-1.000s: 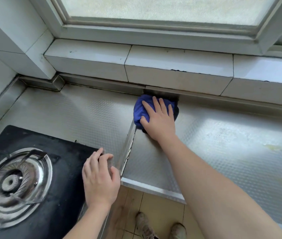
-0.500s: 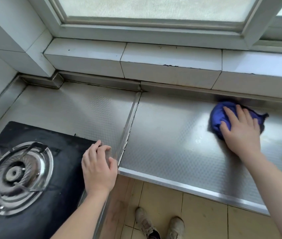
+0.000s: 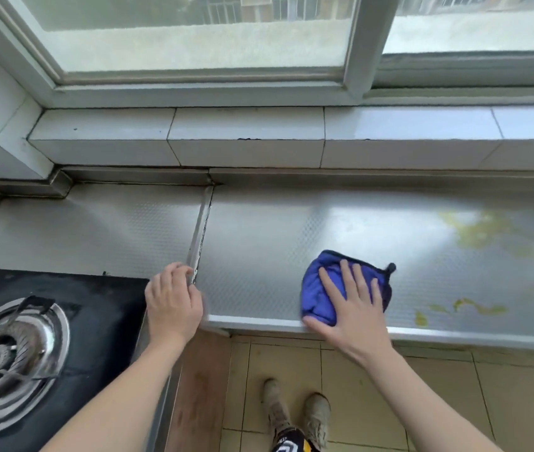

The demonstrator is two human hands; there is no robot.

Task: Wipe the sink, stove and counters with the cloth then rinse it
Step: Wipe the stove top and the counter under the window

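Observation:
A bunched blue cloth [image 3: 319,290] lies on the right steel counter [image 3: 259,243] close to its front edge. My right hand [image 3: 353,308] presses flat on top of the cloth, fingers spread. My left hand [image 3: 172,301] rests at the counter's front edge, by the seam where the two steel counters meet, loosely curled and holding nothing. The black stove [image 3: 96,308] with its round burner [image 3: 4,357] sits at the lower left. No sink is in view.
Yellowish stains [image 3: 477,233] mark the counter to the right of the cloth, more [image 3: 464,308] near the front edge. A white tiled sill [image 3: 246,138] and a window run along the back. A tiled floor and my shoes [image 3: 295,409] show below.
My right hand has slid the cloth from the back corner by the seam out to the right, then back left toward the counter's front edge. The left hand has stayed put.

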